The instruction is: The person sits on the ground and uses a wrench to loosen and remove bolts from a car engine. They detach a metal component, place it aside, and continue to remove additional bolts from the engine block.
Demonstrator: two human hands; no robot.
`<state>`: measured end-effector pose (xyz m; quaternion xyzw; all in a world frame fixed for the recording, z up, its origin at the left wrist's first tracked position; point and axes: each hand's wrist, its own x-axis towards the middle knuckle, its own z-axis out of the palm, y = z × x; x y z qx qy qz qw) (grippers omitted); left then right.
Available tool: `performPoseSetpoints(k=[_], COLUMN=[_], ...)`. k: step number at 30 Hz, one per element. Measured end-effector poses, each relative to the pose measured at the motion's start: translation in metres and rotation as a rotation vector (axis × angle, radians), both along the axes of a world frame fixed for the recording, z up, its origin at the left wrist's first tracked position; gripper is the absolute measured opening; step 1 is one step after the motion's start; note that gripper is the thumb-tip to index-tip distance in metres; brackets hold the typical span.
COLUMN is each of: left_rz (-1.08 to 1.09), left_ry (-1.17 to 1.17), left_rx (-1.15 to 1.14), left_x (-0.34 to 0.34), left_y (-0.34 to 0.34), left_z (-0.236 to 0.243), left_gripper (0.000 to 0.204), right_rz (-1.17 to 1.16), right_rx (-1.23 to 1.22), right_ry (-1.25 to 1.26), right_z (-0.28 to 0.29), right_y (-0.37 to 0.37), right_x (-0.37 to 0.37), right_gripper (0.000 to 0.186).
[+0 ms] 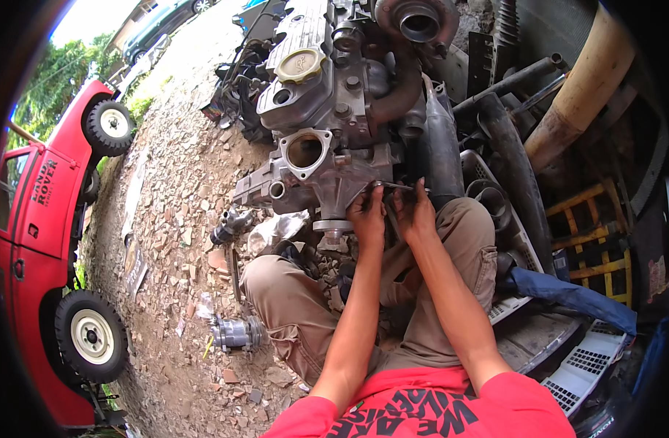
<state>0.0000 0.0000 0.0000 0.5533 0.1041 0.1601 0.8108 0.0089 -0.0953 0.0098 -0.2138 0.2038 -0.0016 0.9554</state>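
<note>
An engine (342, 109) stands in front of me, with a pale oil filler cap (299, 66) on its cover and a three-cornered open flange (305, 152) on its near face. At the engine's lower right, my right hand (415, 212) pinches a slim metal wrench-like tool (399, 187). My left hand (368, 213) is closed at the tool's other end, its fingertips against the engine housing. What that end sits on is hidden by the fingers. Below the flange, left of my left hand, a round pulley hub (333, 228) sticks out.
On the stony ground at left lie a silvery compressor-like part (236, 333) and a small metal fitting (232, 225). A red vehicle (39, 212) stands far left. Pipes (506, 131), a bamboo pole (579, 91) and a yellow crate (590, 241) crowd the right.
</note>
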Motion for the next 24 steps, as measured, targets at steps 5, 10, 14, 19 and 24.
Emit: performPoseSetpoints(k=[5,10,14,19,24], left_rz=[-0.02,0.03,0.012,-0.045,-0.008], left_ry=[-0.016,-0.028,0.018,0.044,0.052], left_rx=[-0.068,-0.031,-0.044,-0.098,-0.017], left_x=[0.017,0.007,-0.007,-0.016,-0.014], left_y=[-0.003,-0.002,0.009,0.006,0.001], left_z=[0.014,0.0,0.012,0.021,0.017], left_gripper=[0.016,0.022,0.026,0.022,0.02], right_rz=[-0.023,-0.163,-0.212,-0.072,0.029], right_rx=[-0.122,-0.83,-0.76,-0.224,0.038], right_ry=[-0.099,-0.652,-0.529,0.024,0.041], right_z=[0.028,0.109,0.088,0.037,0.0], right_y=[0.0,0.005,0.015,-0.009,0.008], right_x=[0.019,-0.028,-0.028,-0.015,-0.008], right_gripper=[0.033,0.022,0.025,0.033,0.032])
